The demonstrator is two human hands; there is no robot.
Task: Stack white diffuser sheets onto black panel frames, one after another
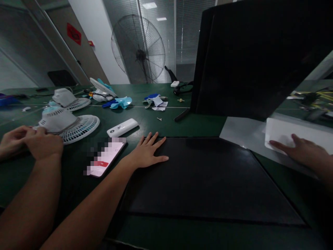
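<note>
My left hand (148, 151) lies flat with fingers spread on the left edge of a dark rectangular mat (208, 184). To the right, my right hand (308, 152) rests against a white flat slab-like object (282, 130), its thumb and forefinger apart on the surface; its other fingers are hard to make out. Under the white object lies a translucent sheet (236, 130) that reaches the mat's far right corner. A phone (110, 156) with a lit, partly blurred screen and a white power bank (122, 127) are left of my left hand.
At left, another person's hands (43, 144) touch a small white fan (83, 126). More fan parts and light blue fan blades (122, 102) lie behind. A large black monitor (255, 59) stands beyond the mat. Wrappers (157, 100) and a small screw-like piece (159, 119) are on the green table.
</note>
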